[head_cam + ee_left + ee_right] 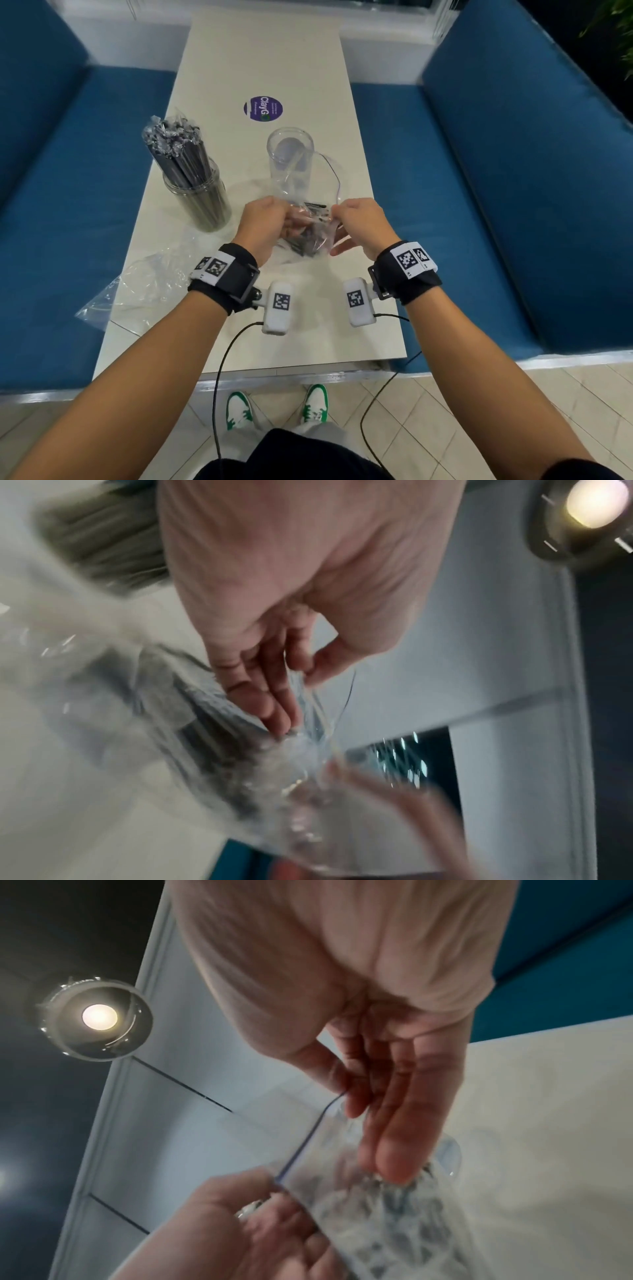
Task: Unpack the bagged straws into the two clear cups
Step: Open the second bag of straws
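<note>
1. Left hand [262, 224]: pinches left edge of bag of straws [306, 233]
2. Bag: held between both hands, just before empty cup [290, 154]; straws' long axis points toward it
3. Right hand [359, 224]: pinches bag's right edge, equally near

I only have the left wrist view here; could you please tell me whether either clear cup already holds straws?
Observer: Yes, the left cup is packed with dark straws.
Operator: Thank you. And the other one?
Observer: The right cup stands empty, just beyond the straw bag that the left hand and right hand pinch between them.
Operator: Is any packaging already set aside?
Observer: An empty clear bag lies at the table's near left corner, partly over the edge.
</note>
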Demonstrator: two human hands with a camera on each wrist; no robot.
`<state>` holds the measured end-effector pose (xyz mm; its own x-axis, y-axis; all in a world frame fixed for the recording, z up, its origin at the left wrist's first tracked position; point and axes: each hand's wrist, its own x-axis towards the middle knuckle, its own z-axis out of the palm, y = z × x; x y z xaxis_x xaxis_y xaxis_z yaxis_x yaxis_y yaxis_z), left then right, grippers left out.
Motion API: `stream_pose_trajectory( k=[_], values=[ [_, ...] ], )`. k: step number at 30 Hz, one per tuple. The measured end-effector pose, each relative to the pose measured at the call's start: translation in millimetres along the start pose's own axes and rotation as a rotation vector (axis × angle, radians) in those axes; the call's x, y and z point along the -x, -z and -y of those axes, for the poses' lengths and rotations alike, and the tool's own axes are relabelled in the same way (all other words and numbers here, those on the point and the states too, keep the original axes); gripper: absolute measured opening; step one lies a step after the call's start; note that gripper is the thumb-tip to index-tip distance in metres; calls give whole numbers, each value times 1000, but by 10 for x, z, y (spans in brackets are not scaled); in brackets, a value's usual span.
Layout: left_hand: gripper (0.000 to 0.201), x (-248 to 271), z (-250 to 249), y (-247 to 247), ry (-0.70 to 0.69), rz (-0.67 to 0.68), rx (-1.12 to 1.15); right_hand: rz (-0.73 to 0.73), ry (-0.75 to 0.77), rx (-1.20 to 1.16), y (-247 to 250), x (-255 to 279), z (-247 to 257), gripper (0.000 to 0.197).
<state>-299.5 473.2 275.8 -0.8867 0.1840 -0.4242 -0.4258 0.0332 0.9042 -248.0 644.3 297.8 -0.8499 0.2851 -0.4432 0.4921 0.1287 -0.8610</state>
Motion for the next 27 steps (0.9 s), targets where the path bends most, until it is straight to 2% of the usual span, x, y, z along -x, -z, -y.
stream_pose_trajectory(
  k=[3,5,7,9,11,12,16,18,20,22,25,27],
  values=[
    [19,10,-65,106,77,-88,305,-80,-64,70,169,-22,-83,17],
    [21,-4,-47,136,85,-169,303,-142,-86,85,247,-65,-130,19],
    [21,11,-27,106,93,-184,227,-185,-69,104,249,-98,-147,24],
    [21,21,3,73,87,-146,180,-198,-31,98,219,-101,-133,25],
    [10,29,34,73,37,-36,163,-167,-29,17,194,-98,-100,24],
    [12,30,60,92,-21,37,118,-143,-41,-52,187,-72,-68,25],
    [90,10,279,216,-290,205,-411,-57,-18,-296,236,-11,28,31],
    [116,12,336,231,-343,271,-568,-11,18,-364,254,5,75,34],
    [130,-11,369,204,-351,342,-548,51,41,-421,240,2,101,35],
    [124,-26,383,151,-354,318,-505,121,42,-493,179,7,111,34],
    [64,-53,348,94,-375,259,-405,231,59,-553,86,14,88,32],
    [45,-38,306,85,-382,248,-267,292,140,-448,67,-12,12,42]
  ],
)
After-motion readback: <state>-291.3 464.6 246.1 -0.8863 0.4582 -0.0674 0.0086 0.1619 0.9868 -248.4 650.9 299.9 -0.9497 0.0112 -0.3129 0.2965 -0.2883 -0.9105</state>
